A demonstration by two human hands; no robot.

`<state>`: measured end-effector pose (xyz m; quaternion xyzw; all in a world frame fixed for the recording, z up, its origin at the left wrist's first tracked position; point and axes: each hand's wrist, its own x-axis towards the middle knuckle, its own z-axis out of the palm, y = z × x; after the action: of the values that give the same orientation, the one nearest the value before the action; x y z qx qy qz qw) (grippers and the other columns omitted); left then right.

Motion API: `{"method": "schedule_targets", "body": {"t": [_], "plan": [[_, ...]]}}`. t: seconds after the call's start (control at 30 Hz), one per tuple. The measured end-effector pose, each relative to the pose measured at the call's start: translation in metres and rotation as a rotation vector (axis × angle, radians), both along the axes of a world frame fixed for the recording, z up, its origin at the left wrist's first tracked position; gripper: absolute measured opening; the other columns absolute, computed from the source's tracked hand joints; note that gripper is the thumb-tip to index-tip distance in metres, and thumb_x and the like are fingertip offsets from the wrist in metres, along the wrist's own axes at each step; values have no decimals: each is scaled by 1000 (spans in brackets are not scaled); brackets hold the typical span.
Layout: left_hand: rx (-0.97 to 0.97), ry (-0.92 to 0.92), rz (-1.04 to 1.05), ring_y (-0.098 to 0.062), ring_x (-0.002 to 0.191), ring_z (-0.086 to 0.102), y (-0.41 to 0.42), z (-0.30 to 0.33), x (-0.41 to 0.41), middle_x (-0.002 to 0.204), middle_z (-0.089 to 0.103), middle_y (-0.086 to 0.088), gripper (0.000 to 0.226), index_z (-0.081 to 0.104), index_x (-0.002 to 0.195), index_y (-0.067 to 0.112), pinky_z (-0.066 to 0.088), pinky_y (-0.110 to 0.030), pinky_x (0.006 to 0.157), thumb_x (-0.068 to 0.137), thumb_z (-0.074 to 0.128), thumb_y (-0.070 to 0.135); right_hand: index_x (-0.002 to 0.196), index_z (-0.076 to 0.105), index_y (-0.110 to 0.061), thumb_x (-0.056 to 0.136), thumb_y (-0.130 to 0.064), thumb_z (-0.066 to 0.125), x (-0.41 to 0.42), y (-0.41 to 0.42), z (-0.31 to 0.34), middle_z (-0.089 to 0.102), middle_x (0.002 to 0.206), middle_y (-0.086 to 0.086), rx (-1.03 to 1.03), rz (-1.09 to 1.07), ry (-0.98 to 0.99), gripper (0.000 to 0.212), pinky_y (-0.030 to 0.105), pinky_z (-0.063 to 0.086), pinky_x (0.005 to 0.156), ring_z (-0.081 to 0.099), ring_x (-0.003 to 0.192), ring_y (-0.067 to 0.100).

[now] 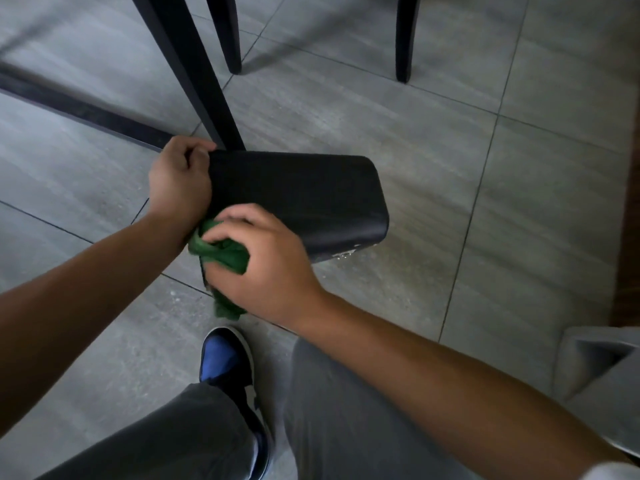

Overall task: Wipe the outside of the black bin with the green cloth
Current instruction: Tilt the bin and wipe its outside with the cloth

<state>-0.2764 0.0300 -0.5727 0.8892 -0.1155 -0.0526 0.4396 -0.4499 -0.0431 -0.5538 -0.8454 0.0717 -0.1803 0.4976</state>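
Observation:
The black bin (304,199) is tipped on its side above the grey tiled floor, its base pointing right. My left hand (180,181) grips the bin's rim at its left end. My right hand (263,261) presses the bunched green cloth (221,258) against the bin's near lower side, by the rim. Part of the cloth hangs below my right hand. The bin's opening is hidden behind my hands.
A black table leg (194,81) stands right behind the bin's left end. Two black chair legs (230,32) are further back. My blue and black shoe (228,372) is on the floor below the cloth. A dark floor strip (79,109) runs at the left.

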Motion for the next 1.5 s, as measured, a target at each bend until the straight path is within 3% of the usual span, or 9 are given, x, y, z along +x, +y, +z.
{"method": "schedule_targets", "body": {"t": [0.2,0.4,0.6,0.7,0.8,0.93,1.0,1.17,1.5], "plan": [[68,12,-23,7,87,58,13,16,24,96,61,23,18,65,108,37,42,-12,71,106,48,32,99,75,-27,83,-24,75,-19,-97,-16,71,95,-16,197,-470,117,16,13,50,82,65,89,-8],[-8,37,-43,3,95,59,4,21,16,106,61,21,21,63,123,36,47,-15,75,103,54,38,85,79,-35,74,-46,72,-5,-131,-41,78,83,-15,593,-584,199,17,18,54,70,74,79,0],[-432,347,-274,-14,112,73,17,33,-10,119,76,12,81,14,163,31,61,-25,84,101,64,19,94,66,-44,75,-51,75,6,-125,-51,72,83,-26,462,-620,232,22,2,43,53,65,75,-18],[-188,138,-591,-19,143,50,24,36,-28,160,46,6,92,4,165,34,51,-46,108,98,68,32,110,62,-38,80,-44,74,7,-129,-58,65,98,-23,241,-647,294,33,2,40,58,62,79,-14],[150,-179,-743,-15,153,26,35,26,-53,165,24,10,95,11,165,25,34,-51,121,92,66,51,126,60,-26,87,-40,68,-5,-132,-76,61,124,-6,-14,-675,292,43,17,37,79,54,100,2],[106,-222,-718,-4,113,57,43,10,-72,141,46,0,71,25,159,14,50,-8,93,101,57,39,136,56,-19,95,-41,62,-19,-136,-102,61,133,3,39,-675,338,46,26,40,88,59,118,20],[113,-308,-683,-13,93,68,41,9,-70,125,57,0,55,35,155,14,59,-16,76,106,52,34,137,53,-22,97,-39,64,-20,-136,-109,64,125,0,155,-661,379,44,27,46,86,63,110,17],[19,-418,-576,-4,91,66,30,19,-53,115,61,14,39,50,146,20,54,-11,73,108,51,26,109,60,-38,89,-27,73,-22,-147,-103,62,89,-27,257,-657,366,26,-2,41,62,61,77,-13],[-36,-162,-297,10,108,59,34,11,-37,113,63,18,23,61,125,31,52,-16,91,109,50,19,67,72,-35,63,-37,73,-12,-173,-92,69,62,-17,632,-689,207,4,15,46,53,64,59,-3]]}}
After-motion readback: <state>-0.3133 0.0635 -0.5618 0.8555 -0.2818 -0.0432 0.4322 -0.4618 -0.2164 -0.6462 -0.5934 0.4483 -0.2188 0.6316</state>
